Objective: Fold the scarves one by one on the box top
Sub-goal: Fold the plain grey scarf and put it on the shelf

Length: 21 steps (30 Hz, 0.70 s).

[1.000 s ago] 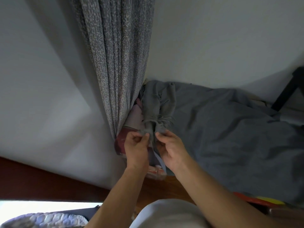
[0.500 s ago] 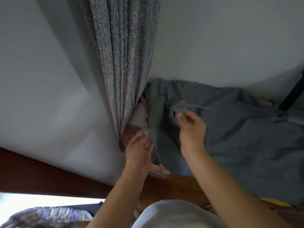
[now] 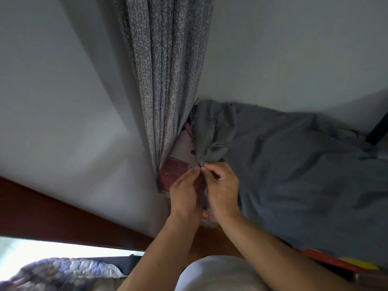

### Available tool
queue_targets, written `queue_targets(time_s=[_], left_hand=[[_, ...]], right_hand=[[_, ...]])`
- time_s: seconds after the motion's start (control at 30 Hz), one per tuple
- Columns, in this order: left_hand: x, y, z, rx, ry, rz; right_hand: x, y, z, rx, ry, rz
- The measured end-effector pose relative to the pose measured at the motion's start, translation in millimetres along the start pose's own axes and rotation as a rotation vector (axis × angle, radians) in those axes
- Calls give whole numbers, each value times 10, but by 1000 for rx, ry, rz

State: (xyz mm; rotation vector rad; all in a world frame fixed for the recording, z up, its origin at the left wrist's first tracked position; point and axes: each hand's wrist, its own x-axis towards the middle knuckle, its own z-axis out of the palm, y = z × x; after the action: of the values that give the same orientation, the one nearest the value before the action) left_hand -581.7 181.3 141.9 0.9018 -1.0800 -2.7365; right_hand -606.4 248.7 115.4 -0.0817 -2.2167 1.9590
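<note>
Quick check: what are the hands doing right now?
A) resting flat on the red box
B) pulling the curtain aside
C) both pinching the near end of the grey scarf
C: the left hand and right hand meet at the bunched end of the grey scarf.

A home is indicated, most likely a bedroom. A speckled grey curtain is hung in the far corner between plain pale walls. A patterned quilt is seen at the near left, a dark wooden rail runs beneath the left wall, and soft grey fabric is spread at the right.
</note>
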Motion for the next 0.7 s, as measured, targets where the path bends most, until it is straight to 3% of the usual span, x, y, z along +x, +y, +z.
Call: queue_targets(time_s=[0.23, 0.5, 0.6, 0.7], left_hand=[[48, -8, -48, 49, -17, 6], [319, 102, -48, 40, -28, -67], [476, 309, 42, 104, 22, -8], [488, 469, 243, 212, 72, 163]], right_hand=[[-56, 46, 14, -346, -122, -261], [-2, -25, 96, -390, -184, -336], [170, -163, 99, -483, -278, -471], [355, -352, 30, -324, -385, -452]])
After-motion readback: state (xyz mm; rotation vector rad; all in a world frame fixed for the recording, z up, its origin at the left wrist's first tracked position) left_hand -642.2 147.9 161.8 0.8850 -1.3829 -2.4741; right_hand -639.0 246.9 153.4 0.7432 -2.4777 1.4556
